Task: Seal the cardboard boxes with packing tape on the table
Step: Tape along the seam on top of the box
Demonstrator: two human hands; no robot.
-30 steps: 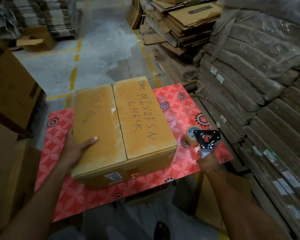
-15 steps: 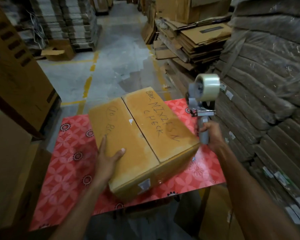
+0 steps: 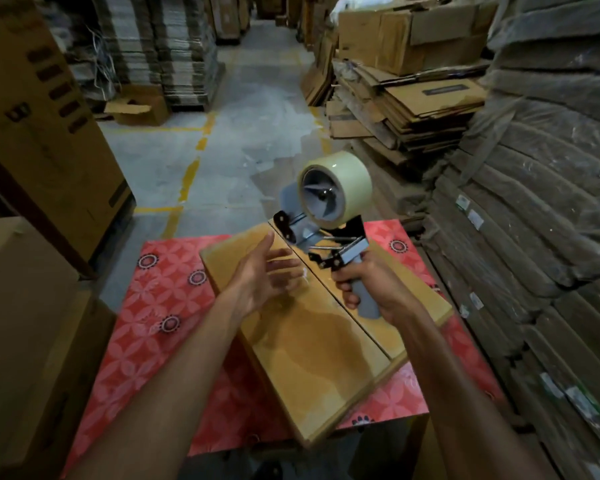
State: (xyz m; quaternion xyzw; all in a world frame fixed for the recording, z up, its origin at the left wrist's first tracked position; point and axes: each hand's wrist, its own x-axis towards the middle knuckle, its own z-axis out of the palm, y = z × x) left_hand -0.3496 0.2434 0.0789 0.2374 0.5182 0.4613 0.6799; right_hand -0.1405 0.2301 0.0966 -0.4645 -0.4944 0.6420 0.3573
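Observation:
A closed brown cardboard box (image 3: 319, 355) lies at an angle on the table with the red patterned cover (image 3: 160, 306); its centre seam runs from far left to near right. My right hand (image 3: 368, 282) grips the grey handle of a tape dispenser (image 3: 329, 216) held upright above the box, with a roll of clear tape on it. My left hand (image 3: 264, 275) hovers open just above the box top, palm turned toward the dispenser and fingers spread, a little left of the dispenser's blade end.
Tall cardboard boxes (image 3: 39, 133) stand close on the left. Bundles of flattened cardboard (image 3: 534, 220) are stacked high along the right, next to the table's edge. A concrete aisle (image 3: 236, 109) with yellow lines runs ahead, with a small open box (image 3: 136, 109) on it.
My right hand has lifted the dispenser off the table and brought it over the box. My left hand has let go of the box's side and risen toward the dispenser. The box sits turned.

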